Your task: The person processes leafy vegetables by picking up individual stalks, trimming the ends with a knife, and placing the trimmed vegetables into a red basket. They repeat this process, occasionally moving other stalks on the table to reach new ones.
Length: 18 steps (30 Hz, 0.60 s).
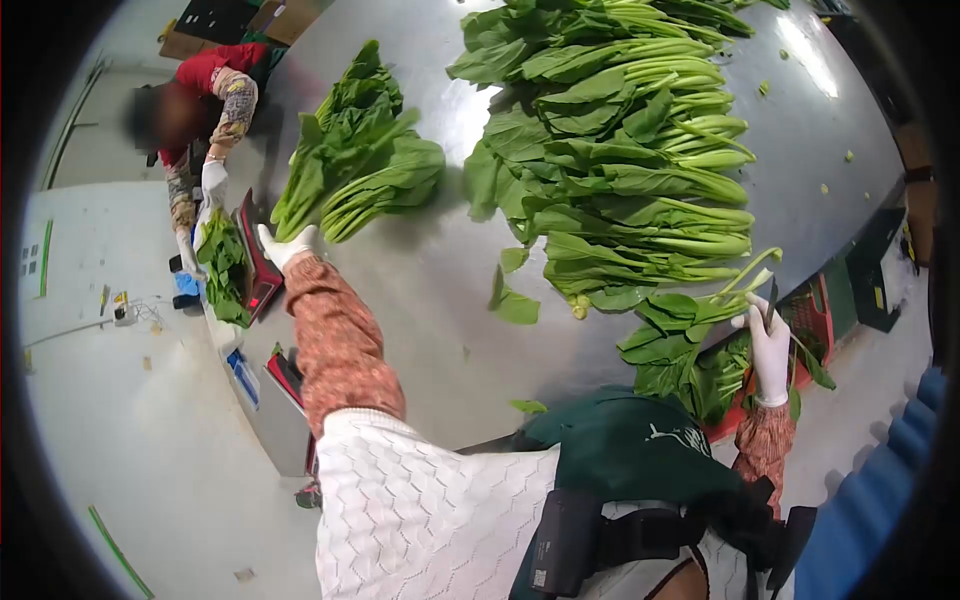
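My left hand [287, 245], in a white glove, reaches out to the left with its fingers apart. Its fingertips are right at the stem ends of a small pile of leafy greens [355, 150]. In my right hand [768, 352], also gloved, is a small knife [771, 303] with its dark blade pointing up. Close beside that hand, a loose bunch of leafy greens [665, 335] lies at the near table edge, its stalks stretching toward the blade. A long row of leafy greens [640, 170] covers the table beyond, stems to the right.
Across the metal table [440, 330], a co-worker [215, 110] in red handles greens [225, 265] beside a red scale [262, 265]. A red crate [815, 320] with leaves stands at the right edge. Loose leaves [515, 300] and bits lie on the tabletop.
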Tool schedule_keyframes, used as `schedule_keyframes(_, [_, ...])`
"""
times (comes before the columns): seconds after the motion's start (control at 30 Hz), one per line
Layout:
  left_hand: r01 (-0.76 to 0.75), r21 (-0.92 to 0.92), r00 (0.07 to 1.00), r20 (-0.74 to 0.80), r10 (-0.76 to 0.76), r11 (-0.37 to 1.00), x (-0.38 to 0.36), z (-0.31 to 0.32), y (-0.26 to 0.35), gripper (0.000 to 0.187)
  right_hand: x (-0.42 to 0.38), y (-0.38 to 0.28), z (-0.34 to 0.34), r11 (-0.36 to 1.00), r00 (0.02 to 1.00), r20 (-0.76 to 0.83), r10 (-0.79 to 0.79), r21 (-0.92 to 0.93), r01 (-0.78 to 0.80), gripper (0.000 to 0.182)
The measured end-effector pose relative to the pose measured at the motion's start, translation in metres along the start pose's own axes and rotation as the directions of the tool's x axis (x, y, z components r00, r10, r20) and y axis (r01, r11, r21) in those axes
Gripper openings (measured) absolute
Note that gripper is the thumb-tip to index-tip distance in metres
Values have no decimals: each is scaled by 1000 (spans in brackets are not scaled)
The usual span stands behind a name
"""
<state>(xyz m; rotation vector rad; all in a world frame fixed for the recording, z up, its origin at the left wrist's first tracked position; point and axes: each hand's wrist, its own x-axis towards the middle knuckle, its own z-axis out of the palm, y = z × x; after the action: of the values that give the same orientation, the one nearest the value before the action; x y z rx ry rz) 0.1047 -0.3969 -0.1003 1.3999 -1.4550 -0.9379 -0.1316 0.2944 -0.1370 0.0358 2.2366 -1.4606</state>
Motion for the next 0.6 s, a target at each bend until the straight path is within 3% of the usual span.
schedule_keyframes(0.03, [-58, 301, 998, 53, 44, 952, 14, 0, 0, 117, 8, 14, -2, 994, 995, 19, -103, -25, 103, 30])
schedule_keyframes(0.07, [-65, 362, 996, 74, 41, 930, 12, 8, 2, 102, 8, 12, -1, 998, 999, -10, -53, 23, 53, 30])
schedule_keyframes(0.1, [27, 197, 992, 113, -50, 980, 3, 18, 6, 88, 6, 4, 0, 998, 997, -28, -66, -5, 66, 29])
schedule_keyframes(0.13, [296, -241, 949, 185, -256, 924, -14, 32, 20, 76, 7, 1, -1, 993, 993, -47, -104, -57, 102, 28])
schedule_keyframes(0.17, [443, -425, 896, 254, -365, 789, -38, 45, 33, 67, 8, 3, -3, 995, 994, -55, -99, -33, 97, 28])
schedule_keyframes(0.2, [465, -449, 883, 304, -358, 763, -63, 56, 39, 61, 6, -4, -8, 999, 998, -61, 7, -40, -9, 28])
schedule_keyframes(0.23, [319, -402, 914, 369, -166, 858, -76, 64, 22, 56, 10, 6, -7, 990, 987, -95, -127, 56, 133, 28])
schedule_keyframes(0.27, [212, -306, 905, 419, -69, 928, -120, 74, 49, 57, 19, 14, -9, 976, 971, -121, -208, 35, 214, 28])
schedule_keyframes(0.33, [29, -254, 895, 438, 89, 967, -181, 92, 68, 50, 26, -13, -23, 991, 986, -111, -122, -69, 115, 28])
schedule_keyframes(0.37, [-92, -260, 867, 454, 205, 961, -209, 99, 80, 46, 43, -1, -24, 975, 966, -136, -220, -17, 220, 27])
schedule_keyframes(0.4, [-217, -267, 825, 464, 323, 939, -236, 105, 92, 41, 52, -9, -27, 973, 963, -146, -226, -74, 217, 28])
schedule_keyframes(0.43, [-285, -288, 764, 508, 398, 914, -261, 110, 105, 36, 59, -17, -26, 965, 955, -137, -263, -30, 262, 29])
schedule_keyframes(0.47, [-331, -324, 705, 539, 461, 886, -284, 115, 112, 30, 68, -22, -24, 973, 969, -106, -225, -86, 216, 30])
schedule_keyframes(0.5, [-336, -398, 637, 572, 517, 854, -310, 121, 114, 22, 77, -22, -21, 950, 959, -87, -271, -181, 253, 31])
schedule_keyframes(0.53, [-348, -343, 575, 657, 488, 872, -345, 120, 131, 17, 94, -7, -13, 913, 944, -20, -330, -262, 314, 35])
schedule_keyframes(0.57, [-382, -381, 473, 702, 532, 842, -368, 128, 128, 15, 99, -6, -4, 905, 955, 12, -298, -314, 286, 37])
schedule_keyframes(0.6, [-481, -434, 287, 743, 605, 762, -389, 136, 128, 16, 100, -7, 2, 894, 963, 43, -264, -364, 261, 40])
